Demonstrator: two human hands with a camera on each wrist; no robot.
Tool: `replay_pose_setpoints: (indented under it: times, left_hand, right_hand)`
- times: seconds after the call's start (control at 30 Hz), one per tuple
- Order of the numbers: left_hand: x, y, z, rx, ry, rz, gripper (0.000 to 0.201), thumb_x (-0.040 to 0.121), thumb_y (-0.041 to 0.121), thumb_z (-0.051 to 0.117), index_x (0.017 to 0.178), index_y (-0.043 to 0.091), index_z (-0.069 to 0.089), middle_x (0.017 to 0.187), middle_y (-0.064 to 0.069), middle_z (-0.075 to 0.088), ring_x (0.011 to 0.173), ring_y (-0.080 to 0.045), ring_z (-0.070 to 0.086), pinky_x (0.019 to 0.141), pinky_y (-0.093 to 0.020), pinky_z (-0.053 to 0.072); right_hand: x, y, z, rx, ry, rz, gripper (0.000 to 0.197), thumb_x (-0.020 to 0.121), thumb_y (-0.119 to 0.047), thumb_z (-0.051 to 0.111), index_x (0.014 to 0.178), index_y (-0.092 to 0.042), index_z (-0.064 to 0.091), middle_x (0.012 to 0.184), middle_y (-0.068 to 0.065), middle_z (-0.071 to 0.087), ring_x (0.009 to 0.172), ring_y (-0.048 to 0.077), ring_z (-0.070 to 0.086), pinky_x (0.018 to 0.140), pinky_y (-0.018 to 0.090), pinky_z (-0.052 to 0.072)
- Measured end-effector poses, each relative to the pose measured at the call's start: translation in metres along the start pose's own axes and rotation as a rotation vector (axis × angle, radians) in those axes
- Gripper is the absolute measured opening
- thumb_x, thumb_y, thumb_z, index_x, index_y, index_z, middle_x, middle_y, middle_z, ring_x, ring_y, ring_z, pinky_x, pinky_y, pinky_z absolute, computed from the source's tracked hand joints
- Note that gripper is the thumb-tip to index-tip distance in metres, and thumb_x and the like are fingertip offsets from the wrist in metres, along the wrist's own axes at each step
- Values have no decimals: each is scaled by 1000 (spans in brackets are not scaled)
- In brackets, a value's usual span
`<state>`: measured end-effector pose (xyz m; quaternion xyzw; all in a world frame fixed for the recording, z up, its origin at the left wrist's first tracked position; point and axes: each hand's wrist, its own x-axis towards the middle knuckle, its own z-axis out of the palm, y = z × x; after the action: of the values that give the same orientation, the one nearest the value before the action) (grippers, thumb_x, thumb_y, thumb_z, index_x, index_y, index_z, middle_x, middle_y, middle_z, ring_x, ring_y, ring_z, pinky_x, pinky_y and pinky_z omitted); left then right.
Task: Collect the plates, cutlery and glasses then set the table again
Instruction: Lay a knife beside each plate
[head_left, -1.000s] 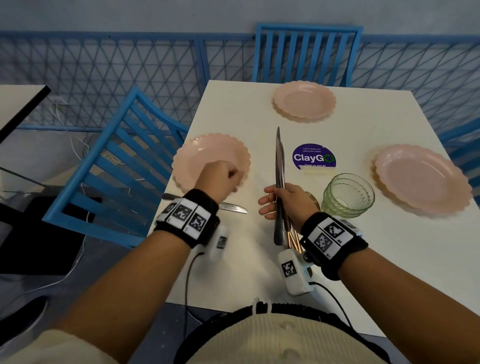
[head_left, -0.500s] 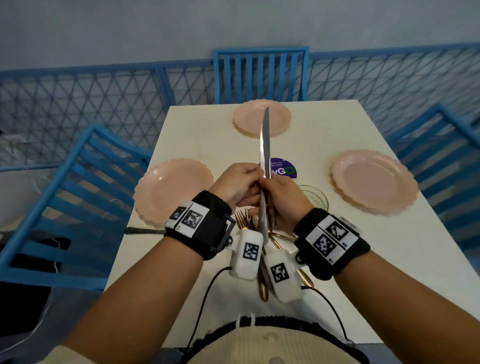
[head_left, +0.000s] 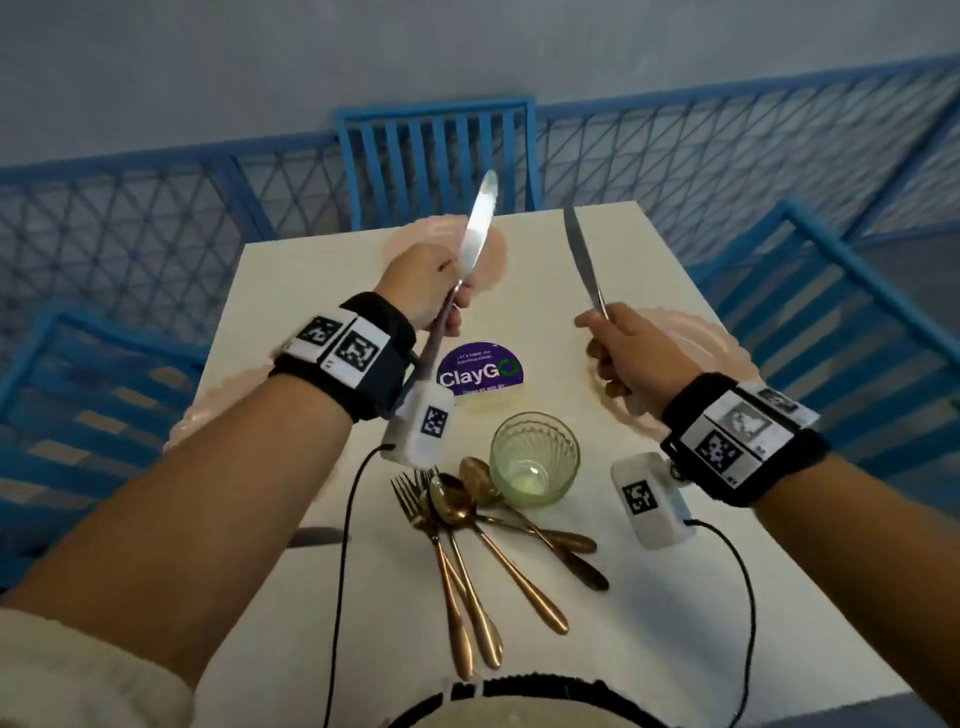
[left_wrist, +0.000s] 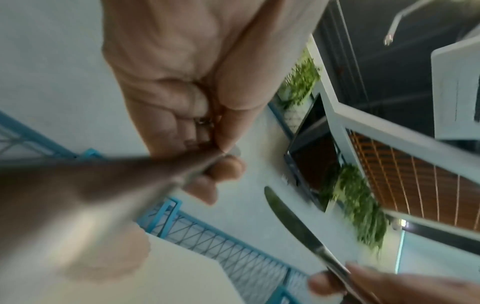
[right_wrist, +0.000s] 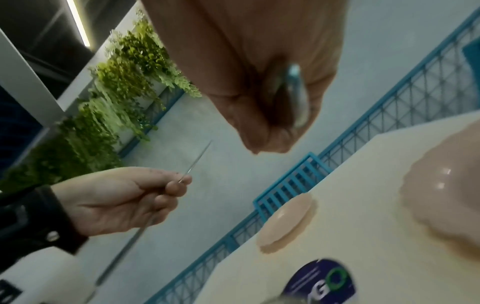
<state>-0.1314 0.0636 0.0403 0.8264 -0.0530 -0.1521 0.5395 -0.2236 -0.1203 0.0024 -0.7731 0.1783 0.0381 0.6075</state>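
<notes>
My left hand (head_left: 441, 291) grips a silver knife (head_left: 475, 228) by its handle, blade up, above the table's middle. My right hand (head_left: 615, 348) grips a second silver knife (head_left: 582, 260), blade also raised, over the right pink plate (head_left: 696, 353). The two hands are apart. A far pink plate (head_left: 493, 260) lies behind the left hand, and a left pink plate (head_left: 208, 410) shows under my left forearm. A green ribbed glass (head_left: 535, 457) stands near me. Gold forks (head_left: 415, 499) and spoons (head_left: 467, 488) lie bunched beside it. In the left wrist view the fingers (left_wrist: 223, 168) curl round the handle.
The white table (head_left: 649, 597) carries a purple ClayGO sticker (head_left: 480, 371) at its centre. Blue chairs stand at the far end (head_left: 434, 156), the left (head_left: 78, 415) and the right (head_left: 831, 312). A blue mesh fence (head_left: 156, 234) runs behind. A dark knife tip (head_left: 317, 536) lies by my left forearm.
Both hands were joined on the knives held upright half a second ago. They have since separated, each carrying one knife, left going left and right going right. The head view has tilted down.
</notes>
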Motion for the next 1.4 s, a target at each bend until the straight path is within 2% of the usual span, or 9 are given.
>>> replay_pose_setpoints:
  times: [0.13,0.33,0.47,0.6,0.8,0.87,1.07,1.27,1.4]
  left_hand:
    - [37,1,12,140,-36,-99,30,98,8,32,77,8,53,64,-1,42,50,-12,32,32,-13,39]
    - [76,-17,30,355,-97,-118,23,98,8,36,105,4,57,76,-4,52,56,-14,41,44,-20,41]
    - [99,-40,40,414,-143,-107,28,96,4,36,113,-4,57,78,-5,54,59,-21,50,53,-26,47]
    - [120,-58,44,397,-150,-138,24,95,7,45,116,4,57,71,1,55,49,-14,48,37,-14,42]
    - [141,-64,49,331,-144,-152,22,95,6,48,111,8,62,71,-2,58,49,-16,48,44,-21,43]
    - [146,-64,51,312,-137,-137,21,95,7,48,109,9,63,71,-2,58,49,-15,48,45,-22,43]
    - [150,-66,56,244,-121,-134,21,94,6,48,108,10,63,70,-2,58,48,-15,47,40,-17,41]
    - [147,-68,65,223,-117,-151,20,94,6,49,108,9,63,69,-2,58,36,-6,47,39,-17,43]
    - [147,-68,67,226,-118,-143,20,94,5,48,106,9,63,71,-3,58,44,-13,48,41,-18,46]
  right_hand:
    - [46,4,-32,-189,92,19,22,99,-22,34,114,-9,44,76,-1,45,53,13,39,35,17,36]
    - [129,18,-69,-682,91,-93,25,96,-12,45,115,-7,60,111,14,64,77,20,52,68,27,41]
    - [174,28,-78,-754,17,-37,24,95,-11,45,110,-7,63,108,13,69,79,19,57,72,27,44]
    - [212,39,-83,-850,-3,33,25,95,-13,44,112,-15,62,109,8,69,88,21,60,87,33,48]
    - [257,53,-89,-1253,-87,123,34,98,-14,37,122,-28,58,130,1,57,124,24,47,115,47,15]
    - [264,58,-90,-1275,-104,143,35,98,-13,37,124,-26,57,132,2,56,126,26,46,117,48,13]
    - [276,82,-100,-1195,-101,94,32,92,-6,48,122,-15,55,125,19,46,114,39,49,97,40,40]
    - [273,93,-93,-1159,43,-23,40,88,-4,53,125,-18,49,128,14,41,119,35,38,91,47,42]
    - [278,89,-88,-1171,6,-19,33,87,1,55,118,-9,53,123,16,50,117,34,44,91,42,43]
